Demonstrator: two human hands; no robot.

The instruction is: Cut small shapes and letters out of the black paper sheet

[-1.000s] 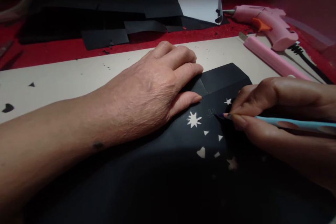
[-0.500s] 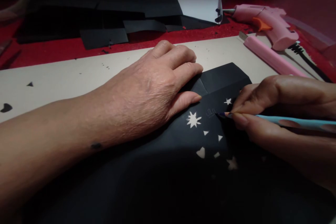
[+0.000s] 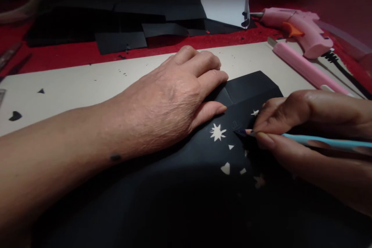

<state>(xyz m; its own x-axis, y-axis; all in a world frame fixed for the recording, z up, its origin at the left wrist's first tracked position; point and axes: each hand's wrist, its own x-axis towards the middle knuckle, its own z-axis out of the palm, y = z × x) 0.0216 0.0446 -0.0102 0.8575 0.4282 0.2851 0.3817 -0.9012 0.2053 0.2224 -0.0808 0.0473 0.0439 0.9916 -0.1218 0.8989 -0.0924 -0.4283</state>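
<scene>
We note the right hand point(image 3: 290, 124) pinching the knife point(image 3: 319, 141), its shaft running rightward, tip on the black sheet point(image 3: 247, 89) just right of the flat, open-fingered left hand point(image 3: 174, 100).

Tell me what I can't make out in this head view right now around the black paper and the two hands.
- Near part of the black paper: lost in deep shadow.
- Tool tip: the blue tool in the right hand is covered by fingertips; blade or pencil point, cannot tell.
- Faint mark beside the big star cutout: too small to read.
- Paper under the left hand: hidden by the palm.
- Tool's rear end: cut off by the right edge.
</scene>
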